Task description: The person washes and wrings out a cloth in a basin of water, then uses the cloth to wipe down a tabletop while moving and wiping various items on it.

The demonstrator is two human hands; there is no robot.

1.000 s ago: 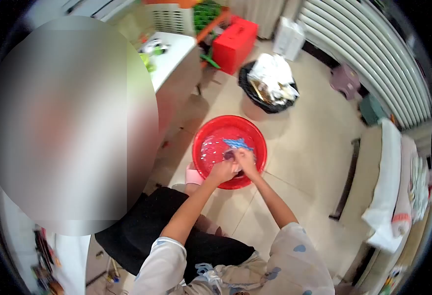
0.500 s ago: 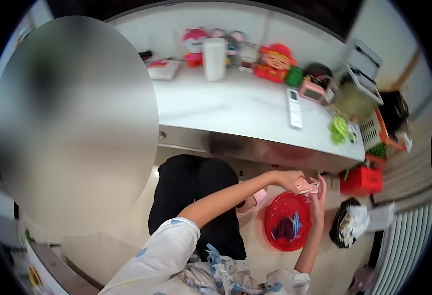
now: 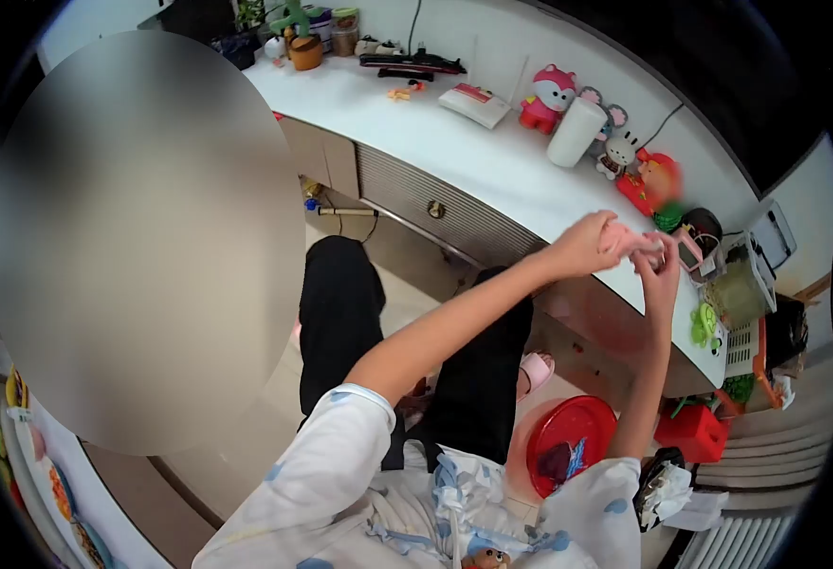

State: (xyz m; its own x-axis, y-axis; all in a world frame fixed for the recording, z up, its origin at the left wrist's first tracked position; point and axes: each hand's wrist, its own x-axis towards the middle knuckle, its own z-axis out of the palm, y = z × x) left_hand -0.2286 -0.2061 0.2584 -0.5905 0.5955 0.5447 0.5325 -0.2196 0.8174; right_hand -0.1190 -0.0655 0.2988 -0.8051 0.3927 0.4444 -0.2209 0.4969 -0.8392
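While the fingers of my left hand (image 3: 582,245) clasp one end of a bunched pink cloth (image 3: 617,239), those of my right hand (image 3: 660,273) pinch its other end. Lower down, near my pink slipper (image 3: 536,367), a red basin (image 3: 576,412) holds a dark cloth (image 3: 555,462) and a blue one (image 3: 576,456). Beyond my hands, a white cylinder (image 3: 577,133) and a pink toy (image 3: 546,97) stand along the back of the white desk (image 3: 502,166).

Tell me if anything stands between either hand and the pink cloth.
Nothing visible does: the left hand and right hand hold the pink cloth directly, one at each end.
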